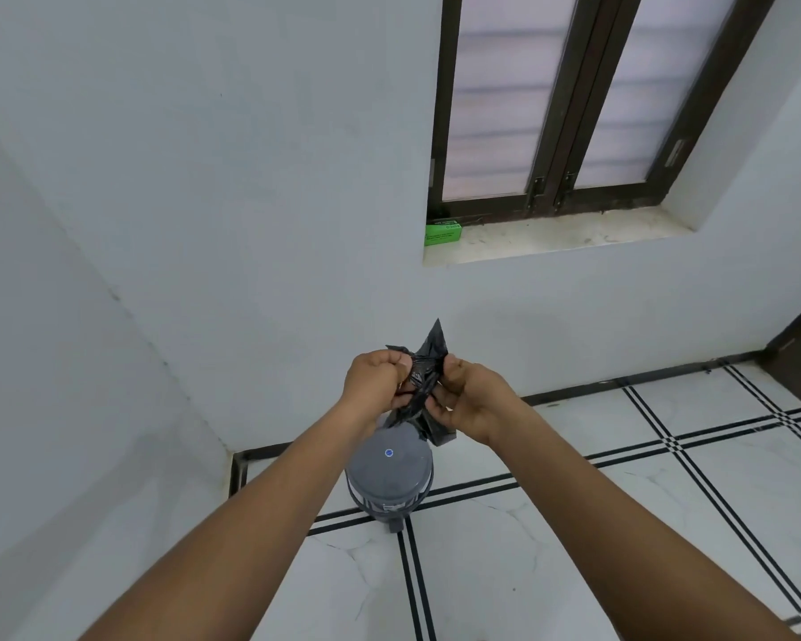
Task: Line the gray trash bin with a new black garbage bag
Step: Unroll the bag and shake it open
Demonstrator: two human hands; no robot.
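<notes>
Both hands are pinched onto a crumpled black garbage bag, left hand and right hand gripping opposite sides, right above the gray trash bin. The bin sits on the tiled floor with its lid down, near the wall corner.

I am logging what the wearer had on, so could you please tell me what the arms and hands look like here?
Both forearms are bare, with no sleeve in view. The left hand and right hand wear no gloves. I see no watch, bracelet or ring; the fingers are partly hidden, so a ring cannot be ruled out.
</notes>
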